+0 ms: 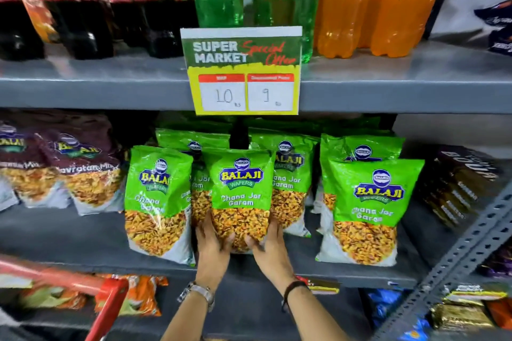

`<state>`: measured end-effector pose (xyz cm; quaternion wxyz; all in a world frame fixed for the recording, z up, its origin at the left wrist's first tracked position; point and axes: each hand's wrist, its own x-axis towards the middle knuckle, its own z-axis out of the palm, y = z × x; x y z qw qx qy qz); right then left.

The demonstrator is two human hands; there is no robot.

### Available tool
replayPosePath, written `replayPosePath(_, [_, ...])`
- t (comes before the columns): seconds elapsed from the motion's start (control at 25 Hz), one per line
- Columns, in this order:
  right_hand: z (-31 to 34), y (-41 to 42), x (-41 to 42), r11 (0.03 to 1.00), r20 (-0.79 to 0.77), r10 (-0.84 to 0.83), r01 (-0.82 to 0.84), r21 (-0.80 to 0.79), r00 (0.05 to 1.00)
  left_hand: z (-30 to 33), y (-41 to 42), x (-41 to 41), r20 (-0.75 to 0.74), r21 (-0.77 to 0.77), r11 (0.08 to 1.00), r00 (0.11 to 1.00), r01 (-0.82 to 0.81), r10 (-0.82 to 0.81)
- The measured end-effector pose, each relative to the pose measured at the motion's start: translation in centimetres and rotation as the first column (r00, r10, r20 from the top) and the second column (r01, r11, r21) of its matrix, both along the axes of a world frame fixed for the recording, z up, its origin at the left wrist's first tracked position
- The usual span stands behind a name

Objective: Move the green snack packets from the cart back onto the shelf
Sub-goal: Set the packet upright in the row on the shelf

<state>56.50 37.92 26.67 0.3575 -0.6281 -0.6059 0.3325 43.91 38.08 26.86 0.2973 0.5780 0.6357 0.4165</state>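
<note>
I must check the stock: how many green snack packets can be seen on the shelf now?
6: front left, held by both hands, behind it at left and right, front right, behind that. More may be hidden.

Bright green packet (240,196) with blue-and-yellow logo, clear window of golden-brown snack. Grey shelf (83,235). Maroon packets (83,163) toward left edge. Green-and-yellow price card (242,69), red lettering. Red cart frame (108,302), blurred, possibly plastic.

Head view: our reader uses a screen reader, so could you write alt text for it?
Both hands, left hand and right hand, hold a green Chana Jor Garam packet upright at the middle shelf, among matching packets, under a special offer price sign.
</note>
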Motion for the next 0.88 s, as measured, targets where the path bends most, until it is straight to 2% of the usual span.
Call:
replayPosePath(0.16, [0.0, -0.4, 0.0, 0.996, 0.024, -0.057, 0.055, 0.063, 0.998, -0.4, 0.2, 0.4, -0.024, 0.054, 0.998, 0.999, -0.023, 0.024])
replayPosePath(0.36, [0.6, -2.5, 2.8, 0.986, 0.021, -0.078, 0.074, 0.147, 0.997, -0.3, -1.4, 3.4, 0.055, 0.124, 0.992, 0.998, 0.010, -0.017])
replayPosePath(0.6, [0.3, -2.5, 5.0, 0.978, -0.001, -0.114, 0.112, 0.176, 0.994, 0.3, -1.8, 6.0, 0.043, 0.151, 0.988, 0.999, -0.028, 0.022])
replayPosePath(0.88, [-1.0, -1.6, 5.5, 0.991, -0.055, -0.122, 0.124, 0.045, 0.991, -0.9, -0.9, 5.8, 0.033, 0.096, 0.993, 0.997, 0.063, -0.066])
